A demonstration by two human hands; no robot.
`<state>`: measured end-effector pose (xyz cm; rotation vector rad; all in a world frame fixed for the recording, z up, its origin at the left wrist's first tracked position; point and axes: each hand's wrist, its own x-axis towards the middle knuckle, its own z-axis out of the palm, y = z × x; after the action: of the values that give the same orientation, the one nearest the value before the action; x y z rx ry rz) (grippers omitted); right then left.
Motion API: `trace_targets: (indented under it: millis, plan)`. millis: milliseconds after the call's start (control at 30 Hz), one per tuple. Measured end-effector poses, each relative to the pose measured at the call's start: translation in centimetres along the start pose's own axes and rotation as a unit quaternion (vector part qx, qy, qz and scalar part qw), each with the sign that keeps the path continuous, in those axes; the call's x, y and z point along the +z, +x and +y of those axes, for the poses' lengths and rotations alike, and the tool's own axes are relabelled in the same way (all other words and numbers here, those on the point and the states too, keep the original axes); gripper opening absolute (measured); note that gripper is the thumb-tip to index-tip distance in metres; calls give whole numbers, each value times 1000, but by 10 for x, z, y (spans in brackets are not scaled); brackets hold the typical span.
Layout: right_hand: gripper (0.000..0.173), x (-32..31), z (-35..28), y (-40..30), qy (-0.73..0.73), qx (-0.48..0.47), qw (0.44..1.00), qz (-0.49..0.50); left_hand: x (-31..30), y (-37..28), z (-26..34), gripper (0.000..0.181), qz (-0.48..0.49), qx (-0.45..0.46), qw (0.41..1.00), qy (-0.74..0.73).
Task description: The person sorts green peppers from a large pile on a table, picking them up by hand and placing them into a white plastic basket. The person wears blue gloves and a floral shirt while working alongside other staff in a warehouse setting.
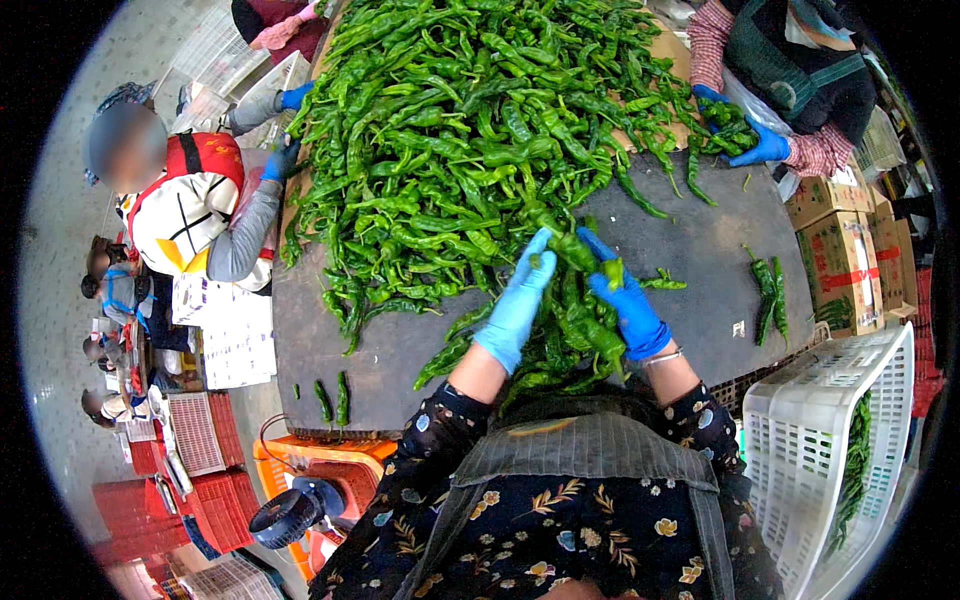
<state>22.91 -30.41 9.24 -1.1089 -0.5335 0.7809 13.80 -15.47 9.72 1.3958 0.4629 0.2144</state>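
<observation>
A large heap of long green peppers (pixel 450 135) covers the far and middle part of a dark table (pixel 697 247). My left hand (pixel 521 296), in a light blue glove, lies against the peppers at the heap's near edge, its fingers pointing away from me. To its right, my right hand (pixel 634 304), in a darker blue glove, has its fingers apart around several peppers. Between both hands and below them lies a loose bunch of peppers (pixel 585 319), close to my apron. Whether either hand grips a pepper firmly is not clear.
A white plastic crate (pixel 810 420) with peppers stands at the right, beside cardboard boxes (pixel 840 262). An orange crate (pixel 360 450) and a small black fan (pixel 289 514) are at the lower left. Co-workers in blue gloves handle peppers at the table's left and right sides.
</observation>
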Motion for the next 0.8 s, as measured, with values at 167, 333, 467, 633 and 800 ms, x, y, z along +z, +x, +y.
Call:
trace_targets:
  millis: [167,333,467,633,800]
  plan:
    - [95,39,-22,-19,-71,-103,992,28,14,-14,36,65,-28,152,978,138]
    - [96,43,-29,-7,-39,-106,993,22,21,-11,43,78,-2,254,929,269]
    - [87,20,-22,4,-126,-105,987,4,20,-9,44,94,-10,228,923,311]
    - [81,20,-13,0,-113,-6,990,82,24,-6,45,100,23,201,919,339]
    - [86,2,16,18,-119,38,982,145,42,1,65,92,4,194,895,401]
